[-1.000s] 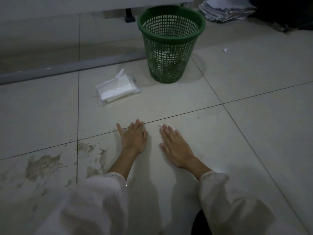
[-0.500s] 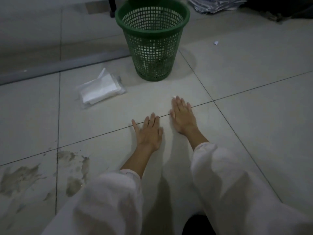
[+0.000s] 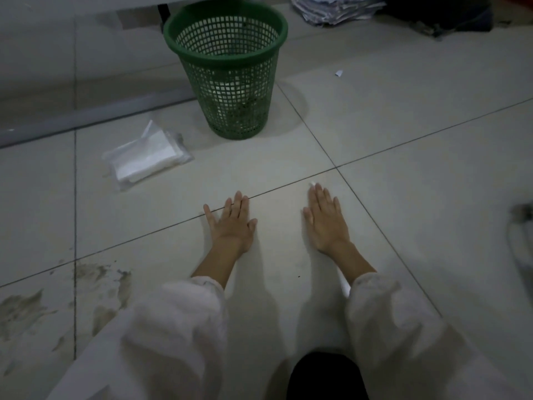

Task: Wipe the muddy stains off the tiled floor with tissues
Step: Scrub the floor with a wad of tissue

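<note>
My left hand lies flat on the pale tiled floor, fingers straight, across a grout line. My right hand presses flat on the tile to its right; a white tissue peeks out past its fingertips, the rest hidden under the palm. Brown muddy stains smear the tiles at the lower left, left of my left sleeve. A clear pack of white tissues lies on the floor beyond my left hand.
A green mesh waste basket stands behind the hands, with crumpled white paper inside. A grey rail runs along the floor at the back left. A stack of papers sits at the top right. A small white scrap lies near it.
My right hand slid forward with the tissue, then back and to the right, away from my left hand. My left hand stayed flat on the floor. The view shifted a little.
</note>
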